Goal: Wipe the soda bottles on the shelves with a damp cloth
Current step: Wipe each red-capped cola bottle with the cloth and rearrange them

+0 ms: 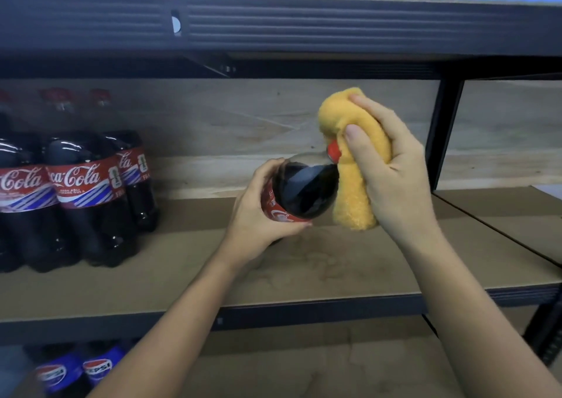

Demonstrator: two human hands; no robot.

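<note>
My left hand (258, 212) grips a Coca-Cola bottle (304, 191) round its red label, tilted so the red cap (334, 152) points up and to the right. My right hand (392, 178) holds a yellow cloth (352, 203) bunched against the cap and neck, fingers and thumb curled round it. The bottle is held above the middle shelf board (334, 270). Its lower half is hidden behind my left hand.
Several Coca-Cola bottles (82, 184) stand in a group at the left of the same shelf. Pepsi bottles (97, 367) stand on the shelf below at the left. A dark upright post (444, 136) rises at the right, and a dark beam (273, 23) runs overhead.
</note>
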